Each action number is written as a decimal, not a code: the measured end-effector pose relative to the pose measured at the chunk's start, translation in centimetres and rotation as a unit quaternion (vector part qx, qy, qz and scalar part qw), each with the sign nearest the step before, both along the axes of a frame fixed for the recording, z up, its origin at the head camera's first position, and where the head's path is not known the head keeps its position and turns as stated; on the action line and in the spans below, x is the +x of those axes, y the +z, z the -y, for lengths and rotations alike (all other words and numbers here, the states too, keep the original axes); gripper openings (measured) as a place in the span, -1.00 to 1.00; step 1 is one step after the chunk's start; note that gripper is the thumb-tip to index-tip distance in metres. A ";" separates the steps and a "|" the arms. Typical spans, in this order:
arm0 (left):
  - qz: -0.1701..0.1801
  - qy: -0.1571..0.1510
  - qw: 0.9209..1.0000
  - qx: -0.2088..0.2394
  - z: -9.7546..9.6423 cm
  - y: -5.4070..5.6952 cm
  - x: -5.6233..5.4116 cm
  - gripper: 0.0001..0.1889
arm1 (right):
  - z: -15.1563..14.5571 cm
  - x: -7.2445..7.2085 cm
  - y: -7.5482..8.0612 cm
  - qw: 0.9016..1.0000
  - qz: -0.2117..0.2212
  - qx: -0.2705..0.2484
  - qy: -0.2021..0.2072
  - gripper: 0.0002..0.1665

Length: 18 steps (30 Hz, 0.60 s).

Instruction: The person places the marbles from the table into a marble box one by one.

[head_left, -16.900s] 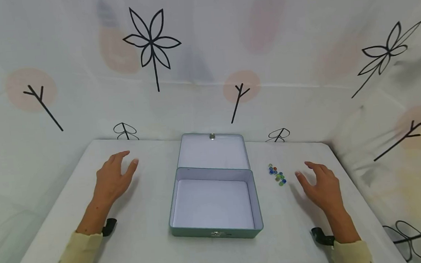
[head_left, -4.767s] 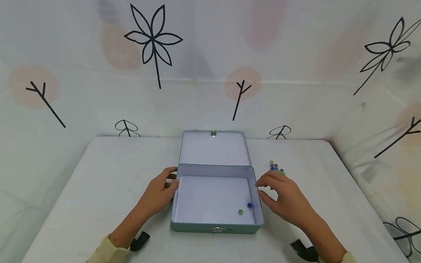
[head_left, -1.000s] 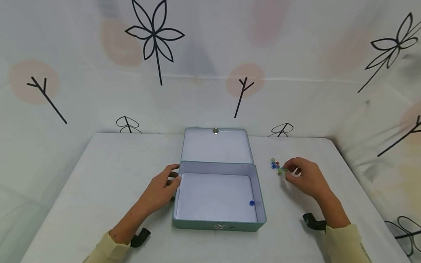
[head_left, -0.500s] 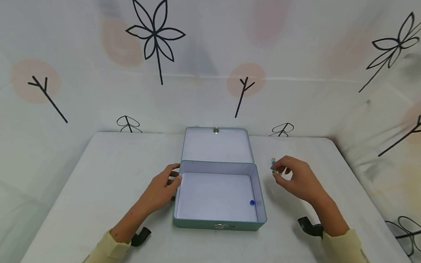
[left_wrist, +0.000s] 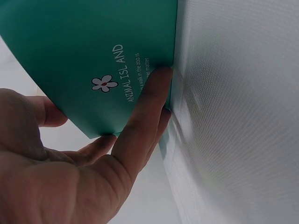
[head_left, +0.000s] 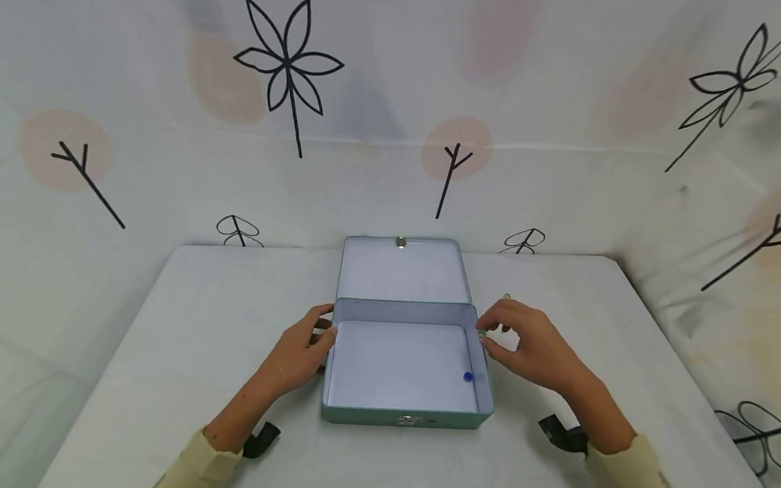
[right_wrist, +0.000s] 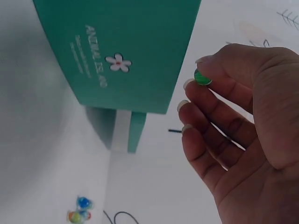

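The light is soft and even; a grey shadow hugs the green box, loose marbles slightly blurred.

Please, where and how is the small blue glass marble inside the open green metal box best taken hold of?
I would come from above, through the open top of the rectangular green metal box, and pinch the small, round blue glass marble across its middle. It lies close to the box's right wall, so gripping its near and far sides should probably work best.
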<state>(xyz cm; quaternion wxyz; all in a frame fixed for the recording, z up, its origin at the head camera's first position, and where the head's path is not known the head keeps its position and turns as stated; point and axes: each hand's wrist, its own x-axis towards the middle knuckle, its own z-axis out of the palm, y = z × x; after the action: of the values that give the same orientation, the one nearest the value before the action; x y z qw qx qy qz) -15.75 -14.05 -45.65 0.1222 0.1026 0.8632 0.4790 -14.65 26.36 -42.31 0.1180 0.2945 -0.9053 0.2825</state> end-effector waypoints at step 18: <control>-0.006 0.000 1.000 0.004 0.1 -0.1 0.1 -0.41 | 2.2 1.0 0.0 0.999 0.023 0.010 0.048 -0.71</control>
<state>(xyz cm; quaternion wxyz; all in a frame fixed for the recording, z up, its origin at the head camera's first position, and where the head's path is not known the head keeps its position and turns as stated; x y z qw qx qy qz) -15.69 -14.13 -45.75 0.1170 0.1060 0.8618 0.4820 -13.66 24.21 -42.26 0.0800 0.3324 -0.8953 0.2855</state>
